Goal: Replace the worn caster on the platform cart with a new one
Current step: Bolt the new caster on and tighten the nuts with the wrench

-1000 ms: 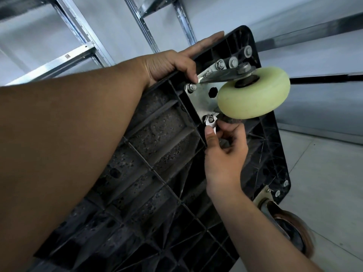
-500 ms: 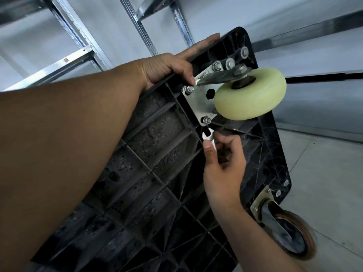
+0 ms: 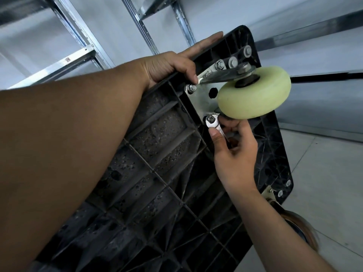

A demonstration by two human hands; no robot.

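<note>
The black platform cart [image 3: 157,154] stands on edge, its ribbed underside facing me. A pale yellow-green caster [image 3: 255,95] sits on a metal plate [image 3: 202,101] bolted near the cart's top corner. My left hand [image 3: 172,65] grips the cart's upper edge, thumb by the caster bracket. My right hand [image 3: 233,154] pinches a small silver wrench [image 3: 213,124], whose head sits on the lower bolt of the plate. Another bolt [image 3: 192,87] shows at the plate's upper left.
A worn brown-rimmed caster [image 3: 300,228] sits at the cart's lower right corner, near the light tiled floor [image 3: 324,173]. Metal shelving uprights [image 3: 82,52] and a pale wall stand behind the cart.
My right hand lifted the wrench off the lower bolt, dropped slightly, then set the wrench head back on that bolt. My left hand kept its grip on the cart edge.
</note>
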